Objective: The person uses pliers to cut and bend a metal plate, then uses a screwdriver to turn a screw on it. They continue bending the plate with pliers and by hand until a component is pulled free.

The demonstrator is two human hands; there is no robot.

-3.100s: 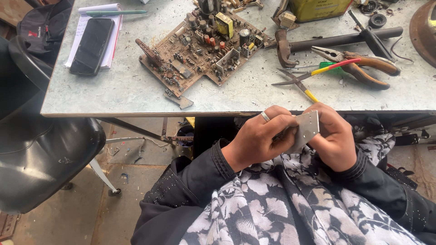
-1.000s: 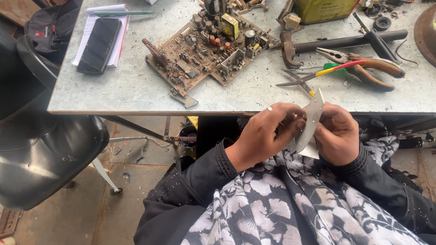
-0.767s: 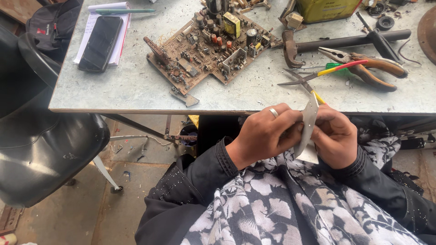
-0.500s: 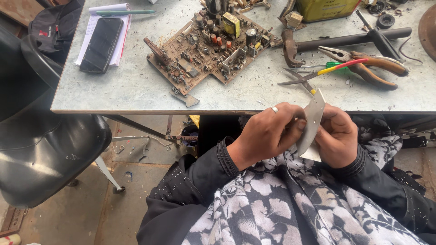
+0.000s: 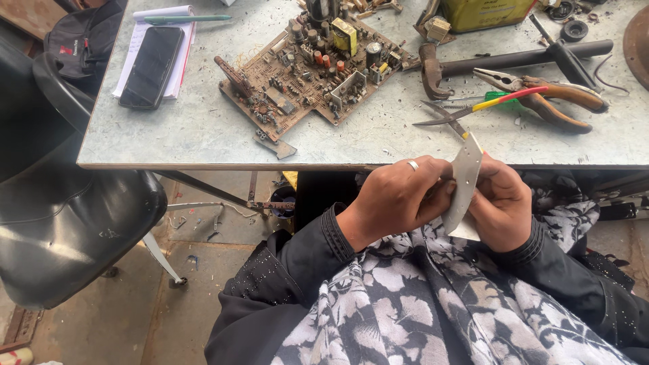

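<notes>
Metal strip (image 5: 466, 179) turned upright, table edge (image 5: 223, 164) near

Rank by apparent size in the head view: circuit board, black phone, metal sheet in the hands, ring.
1. Circuit board, largest.
2. and 3. Black phone and metal sheet: not ranked; the sheet is nearer the camera, partly covered by both hands.
4. Ring, smallest.

On counter (image 5: 203, 128): brown circuit board (image 5: 311, 64), black phone (image 5: 151, 66) on notepad (image 5: 177, 61), pliers (image 5: 547, 98), scissors (image 5: 446, 116). Black chair (image 5: 67, 223) beside it.
</notes>
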